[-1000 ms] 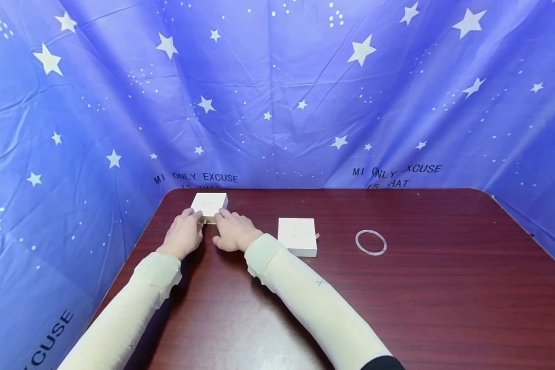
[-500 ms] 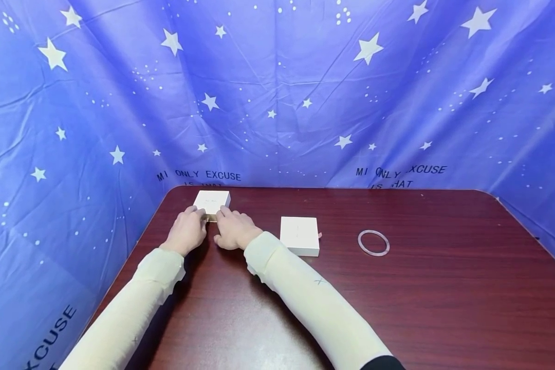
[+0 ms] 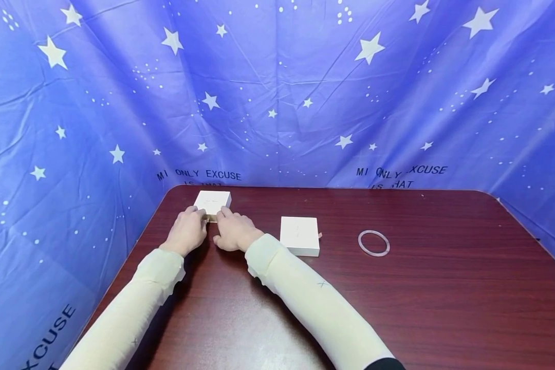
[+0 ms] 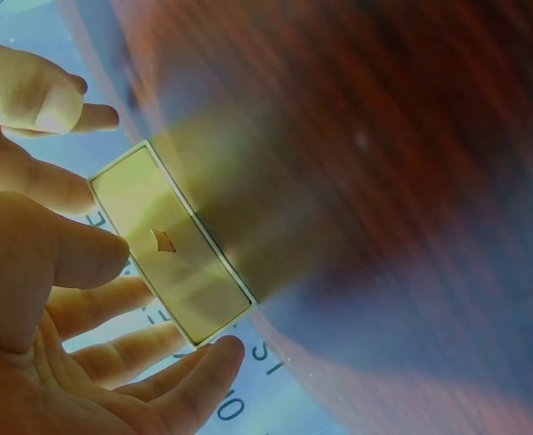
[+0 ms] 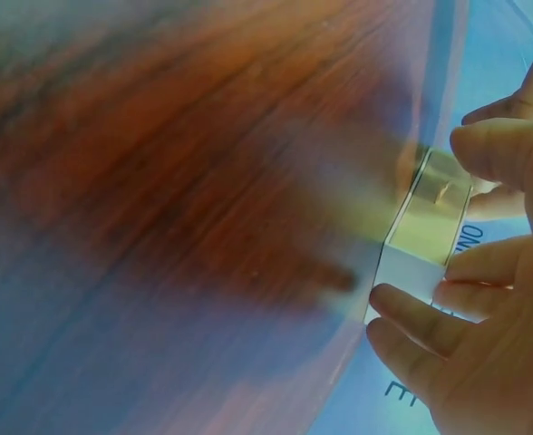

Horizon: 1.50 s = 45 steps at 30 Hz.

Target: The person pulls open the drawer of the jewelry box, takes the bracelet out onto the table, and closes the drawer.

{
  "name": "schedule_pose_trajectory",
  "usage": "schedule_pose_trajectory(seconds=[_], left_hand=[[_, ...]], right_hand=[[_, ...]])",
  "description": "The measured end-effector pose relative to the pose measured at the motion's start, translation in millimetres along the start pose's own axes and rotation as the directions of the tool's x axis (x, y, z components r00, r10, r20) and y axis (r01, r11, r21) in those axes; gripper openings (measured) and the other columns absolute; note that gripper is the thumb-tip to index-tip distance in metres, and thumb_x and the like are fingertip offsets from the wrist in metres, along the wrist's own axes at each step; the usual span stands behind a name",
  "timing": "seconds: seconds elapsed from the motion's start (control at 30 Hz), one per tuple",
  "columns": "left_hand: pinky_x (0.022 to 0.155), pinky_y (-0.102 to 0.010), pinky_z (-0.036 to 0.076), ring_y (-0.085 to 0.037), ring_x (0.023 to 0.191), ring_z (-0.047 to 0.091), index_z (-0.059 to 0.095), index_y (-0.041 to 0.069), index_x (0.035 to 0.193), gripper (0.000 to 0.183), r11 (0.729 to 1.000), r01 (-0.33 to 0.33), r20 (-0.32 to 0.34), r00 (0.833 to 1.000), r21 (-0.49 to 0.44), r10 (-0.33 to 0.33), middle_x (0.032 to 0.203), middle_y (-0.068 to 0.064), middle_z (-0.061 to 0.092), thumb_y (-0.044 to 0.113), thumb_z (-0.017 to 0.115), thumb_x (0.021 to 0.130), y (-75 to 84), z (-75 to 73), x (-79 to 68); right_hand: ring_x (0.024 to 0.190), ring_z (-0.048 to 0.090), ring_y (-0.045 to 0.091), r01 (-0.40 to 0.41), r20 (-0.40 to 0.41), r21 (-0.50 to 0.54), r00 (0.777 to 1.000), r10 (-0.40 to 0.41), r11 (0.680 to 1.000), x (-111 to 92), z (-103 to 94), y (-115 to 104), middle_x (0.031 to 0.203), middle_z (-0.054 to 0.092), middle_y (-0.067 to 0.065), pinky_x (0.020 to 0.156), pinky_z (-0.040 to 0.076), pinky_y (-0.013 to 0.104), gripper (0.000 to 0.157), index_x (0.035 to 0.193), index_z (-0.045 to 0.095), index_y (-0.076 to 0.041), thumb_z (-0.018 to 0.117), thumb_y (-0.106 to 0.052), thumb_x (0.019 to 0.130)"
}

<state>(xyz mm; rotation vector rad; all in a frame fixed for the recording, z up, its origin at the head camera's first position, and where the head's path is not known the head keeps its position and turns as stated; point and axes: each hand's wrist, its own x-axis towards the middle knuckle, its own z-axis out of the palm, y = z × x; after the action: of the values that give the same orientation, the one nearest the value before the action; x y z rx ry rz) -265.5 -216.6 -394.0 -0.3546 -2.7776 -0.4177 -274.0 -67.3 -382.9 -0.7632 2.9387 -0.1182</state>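
Note:
At the back left of the table, a flat white box (image 3: pixel 214 200) lies in front of both hands, with small faint print on its lid. Its gold-coloured front (image 4: pixel 169 243) carries a small tab. My left hand (image 3: pixel 187 231) is at the near left corner; in the left wrist view its thumb overlaps the top edge and one finger lies along the left end. My right hand (image 3: pixel 236 231) touches the near right corner, fingertips (image 5: pixel 389 304) right at the white side. The fingers of both hands are spread and fairly straight.
A second white box (image 3: pixel 299 235) with a small tab on its right side lies right of my right forearm. Farther right is a pale ring (image 3: pixel 373 243). The reddish-brown table (image 3: pixel 444 288) meets a blue star-patterned curtain (image 3: pixel 277 92) at its back and left edges.
The whole head view has shifted slightly. Both hands stay at the near corners of the box, and the second box and the ring keep their places on the table.

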Motion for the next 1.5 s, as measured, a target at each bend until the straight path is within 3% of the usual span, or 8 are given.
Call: schedule_pose_trajectory(seconds=[0.27, 0.6, 0.97, 1.5], left_hand=[[0.071, -0.052, 0.048, -0.044, 0.077, 0.058, 0.063, 0.0, 0.082, 0.005, 1.0, -0.01, -0.024, 1.0, -0.007, 0.01, 0.085, -0.017, 0.055, 0.0, 0.059, 0.084, 2.9, 0.2, -2.6], [0.073, -0.052, 0.047, -0.045, 0.077, 0.057, 0.065, 0.0, 0.081, 0.006, 1.0, -0.004, -0.005, 1.0, 0.01, 0.004, 0.087, -0.018, 0.056, 0.003, 0.06, 0.084, 8.0, -1.0, -3.8], [0.071, -0.053, 0.045, -0.045, 0.074, 0.055, 0.065, 0.0, 0.08, 0.007, 1.0, 0.017, 0.004, 1.0, 0.016, -0.017, 0.086, -0.019, 0.057, 0.003, 0.059, 0.083, 15.8, -1.2, -7.4], [0.075, -0.054, 0.045, -0.048, 0.081, 0.057, 0.068, -0.004, 0.086, 0.011, 0.999, 0.042, -0.036, 0.998, -0.019, -0.043, 0.089, -0.023, 0.059, 0.004, 0.062, 0.083, 26.1, -4.1, -10.5]], right_hand=[[0.121, 0.051, 0.025, 0.006, -0.005, 0.01, 1.0, -0.006, 1.0, -3, -1.1, 0, 0.153, 0.028, 0.008, 0.095, 0.045, 0.037, 0.063, 0.141, 0.04, -0.009, 0.057, -0.043, 0.09], [0.117, 0.055, 0.025, 0.021, -0.019, 0.023, 1.0, -0.021, 1.0, -8, -0.9, 3, 0.151, 0.03, 0.006, 0.089, 0.048, 0.037, 0.058, 0.137, 0.043, -0.009, 0.056, -0.042, 0.091], [0.122, 0.052, 0.024, 0.036, -0.052, 0.139, 0.998, -0.029, 0.99, -16, -2.2, 9, 0.15, 0.034, 0.008, 0.09, 0.048, 0.038, 0.054, 0.134, 0.049, -0.009, 0.058, -0.038, 0.09], [0.118, 0.054, 0.025, 0.084, -0.116, 0.192, 0.991, -0.062, 0.978, -22, 3.3, 11, 0.143, 0.041, 0.012, 0.096, 0.044, 0.033, 0.046, 0.125, 0.054, -0.002, 0.058, -0.032, 0.091]])
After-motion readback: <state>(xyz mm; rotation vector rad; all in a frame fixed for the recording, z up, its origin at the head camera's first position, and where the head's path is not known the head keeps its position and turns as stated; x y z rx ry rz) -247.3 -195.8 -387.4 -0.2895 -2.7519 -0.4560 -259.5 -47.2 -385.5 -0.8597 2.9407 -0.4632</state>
